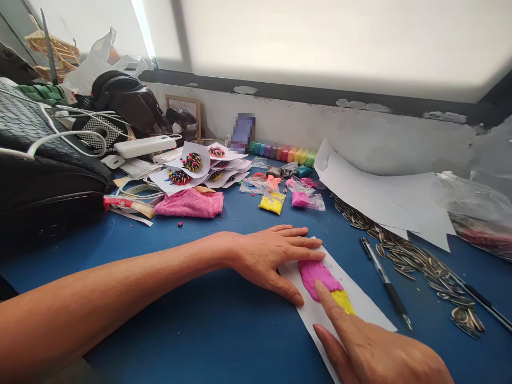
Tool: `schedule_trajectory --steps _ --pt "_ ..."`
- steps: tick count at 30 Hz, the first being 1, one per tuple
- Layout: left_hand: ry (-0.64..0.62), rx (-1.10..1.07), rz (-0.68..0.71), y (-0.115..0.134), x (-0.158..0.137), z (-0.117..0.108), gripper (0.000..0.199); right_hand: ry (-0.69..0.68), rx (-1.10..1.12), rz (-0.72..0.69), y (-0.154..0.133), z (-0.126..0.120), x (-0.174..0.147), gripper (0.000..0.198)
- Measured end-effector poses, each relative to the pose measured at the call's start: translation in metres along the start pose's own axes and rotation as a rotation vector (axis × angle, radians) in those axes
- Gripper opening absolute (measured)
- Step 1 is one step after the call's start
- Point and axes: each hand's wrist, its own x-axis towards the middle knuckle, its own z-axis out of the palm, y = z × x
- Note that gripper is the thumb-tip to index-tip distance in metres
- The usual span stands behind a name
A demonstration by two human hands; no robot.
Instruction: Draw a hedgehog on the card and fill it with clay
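Observation:
A strip of white paper point(360, 298) lies on the blue tabletop in front of me. On it is a flattened patch of pink modelling clay point(316, 274), with yellow clay point(343, 302) against its near edge. My left hand point(276, 256) lies flat with spread fingers, its fingertips and thumb on the paper's left side and far end. With its index finger stretched out, my right hand point(360, 341) touches the pink clay. Its thumb is held apart, and the remaining fingers are mostly hidden. Neither hand grasps anything.
Sunflower seeds point(412, 258) and a pen point(386, 282) lie to the right, by large white sheets point(376, 197). Farther back are bagged yellow clay point(272, 202), a pink cloth point(190, 204), papers bearing seed-studded clay point(180, 178), and a black bag point(52, 186).

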Motion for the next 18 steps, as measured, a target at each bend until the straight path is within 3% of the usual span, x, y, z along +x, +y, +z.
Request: schedule_trajectory --steps 7,18 --pt "0.017 -0.020 0.001 0.0009 -0.0003 0.0004 0.081 -0.110 0.015 0.011 0.0023 0.0010 -0.0004 0.042" --pt "0.021 -0.011 0.016 -0.0013 -0.0002 0.0016 0.082 -0.137 0.050 0.078 0.0056 -0.0042 0.0053 0.040"
